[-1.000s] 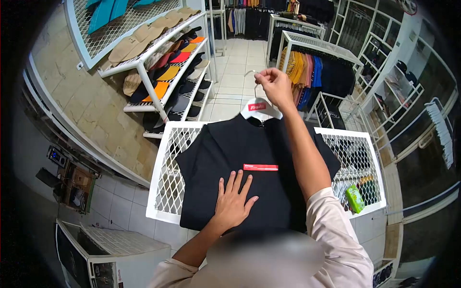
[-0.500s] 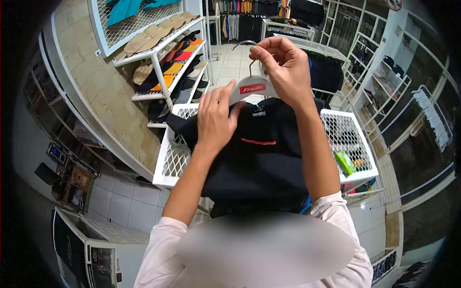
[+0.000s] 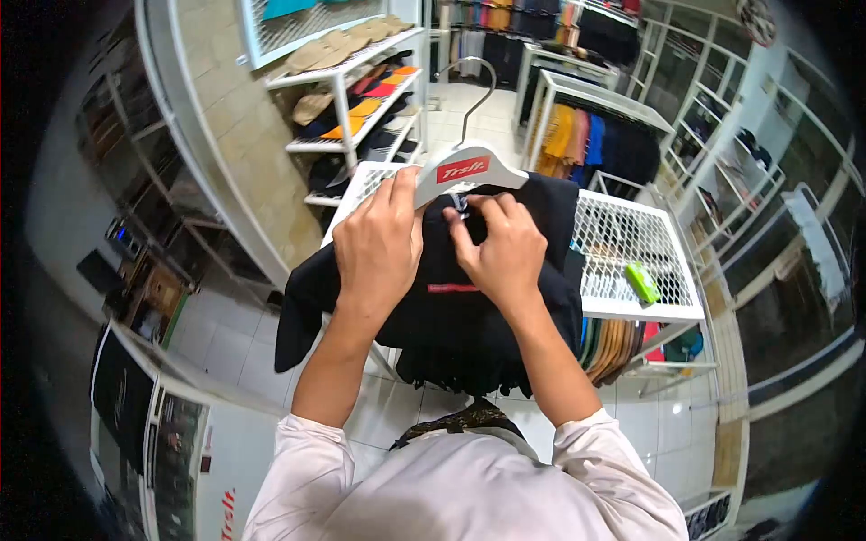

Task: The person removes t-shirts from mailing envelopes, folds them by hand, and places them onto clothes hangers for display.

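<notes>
Working over white mesh table (image 3: pixel 683 312), holding black shirt (image 3: pixel 419 316) at its near left, with hanger (image 3: pixel 505 169) apparently inserted, clasped at left shoulder by left hand (image 3: pixel 379 248), and collar, seemingly not yet settled, pinched near neck label (image 3: pixel 462 205) by right hand (image 3: pixel 507 257).

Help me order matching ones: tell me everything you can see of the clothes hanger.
The clothes hanger looks white and smooth, with a thin, metal-looking hook standing up, its curved tip free. A red label with white lettering, seemingly "Trslt.", sits mid-body, tilting slightly. The left hand grips one shoulder; the other meets the black shirt. Both ends are hidden.
</notes>
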Available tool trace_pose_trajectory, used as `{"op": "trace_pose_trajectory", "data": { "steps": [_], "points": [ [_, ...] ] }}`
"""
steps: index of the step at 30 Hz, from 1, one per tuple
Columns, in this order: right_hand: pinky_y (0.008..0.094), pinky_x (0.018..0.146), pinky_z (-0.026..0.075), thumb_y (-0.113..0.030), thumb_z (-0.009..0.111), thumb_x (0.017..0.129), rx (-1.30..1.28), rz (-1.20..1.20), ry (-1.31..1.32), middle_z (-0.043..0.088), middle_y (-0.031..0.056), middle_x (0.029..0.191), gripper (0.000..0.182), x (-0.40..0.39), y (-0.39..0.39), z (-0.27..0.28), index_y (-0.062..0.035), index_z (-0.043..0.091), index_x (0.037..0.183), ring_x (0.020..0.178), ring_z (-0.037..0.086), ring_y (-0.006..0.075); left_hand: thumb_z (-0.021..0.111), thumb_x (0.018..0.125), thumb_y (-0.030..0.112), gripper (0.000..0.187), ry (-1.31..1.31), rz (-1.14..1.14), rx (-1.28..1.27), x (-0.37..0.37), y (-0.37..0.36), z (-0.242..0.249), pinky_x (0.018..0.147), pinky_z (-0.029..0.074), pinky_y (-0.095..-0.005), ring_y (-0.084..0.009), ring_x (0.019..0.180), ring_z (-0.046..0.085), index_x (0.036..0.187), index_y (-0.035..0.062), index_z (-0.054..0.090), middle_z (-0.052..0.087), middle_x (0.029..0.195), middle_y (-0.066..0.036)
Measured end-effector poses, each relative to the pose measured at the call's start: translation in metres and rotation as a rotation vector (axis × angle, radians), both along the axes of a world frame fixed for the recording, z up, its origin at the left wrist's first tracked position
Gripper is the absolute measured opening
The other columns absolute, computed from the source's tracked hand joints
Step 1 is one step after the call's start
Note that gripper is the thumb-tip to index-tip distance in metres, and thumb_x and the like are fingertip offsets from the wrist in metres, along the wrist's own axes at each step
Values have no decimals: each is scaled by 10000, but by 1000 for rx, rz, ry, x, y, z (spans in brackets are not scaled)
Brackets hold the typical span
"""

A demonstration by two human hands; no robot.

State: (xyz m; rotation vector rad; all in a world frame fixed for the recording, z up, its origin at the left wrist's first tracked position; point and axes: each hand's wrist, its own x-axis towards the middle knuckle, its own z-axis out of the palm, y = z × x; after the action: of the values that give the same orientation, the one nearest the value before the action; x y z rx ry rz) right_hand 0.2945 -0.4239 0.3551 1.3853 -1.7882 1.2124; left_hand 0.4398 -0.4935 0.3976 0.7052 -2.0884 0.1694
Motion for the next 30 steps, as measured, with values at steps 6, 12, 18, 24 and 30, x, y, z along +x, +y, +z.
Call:
{"op": "trace_pose_trajectory", "data": {
  "steps": [6,12,18,24,30],
  "points": [
    [461,848,503,-340,756,754,285,430,-176,592,171,962,304,52,-6,-19,-49,695,815,970,592,356,653,882,85,342,-55,314,110,56,39,-20,701,550,-485,-376,881,699,1206,51,547,695,989,-156],
    [424,846,475,-299,720,785,537,908,-426,617,172,963,274,76,22,-41,-32,695,839,945,582,327,631,900,84,246,-25,606,294,86,111,-46,664,538,-516,-407,818,688,1107,47,506,691,926,-180],
    [188,616,435,-47,643,958,431,1522,-1087,641,3,843,66,89,69,-69,7,626,991,712,558,34,636,951,171,226,76,828,362,92,194,-71,649,509,-527,-436,830,671,1110,49,529,701,934,-200],
    [168,570,413,24,666,921,477,1814,-1279,618,27,948,322,91,134,-37,26,591,1234,679,525,14,621,975,216,233,90,990,358,101,252,-62,650,501,-522,-446,810,668,1089,38,523,699,914,-211],
    [189,463,322,-31,708,904,394,2000,-1694,529,-7,844,343,79,164,-62,-26,543,1205,556,431,23,631,966,215,216,78,982,365,100,282,-41,651,489,-529,-449,807,664,1062,48,533,700,892,-213]
  ]
}}
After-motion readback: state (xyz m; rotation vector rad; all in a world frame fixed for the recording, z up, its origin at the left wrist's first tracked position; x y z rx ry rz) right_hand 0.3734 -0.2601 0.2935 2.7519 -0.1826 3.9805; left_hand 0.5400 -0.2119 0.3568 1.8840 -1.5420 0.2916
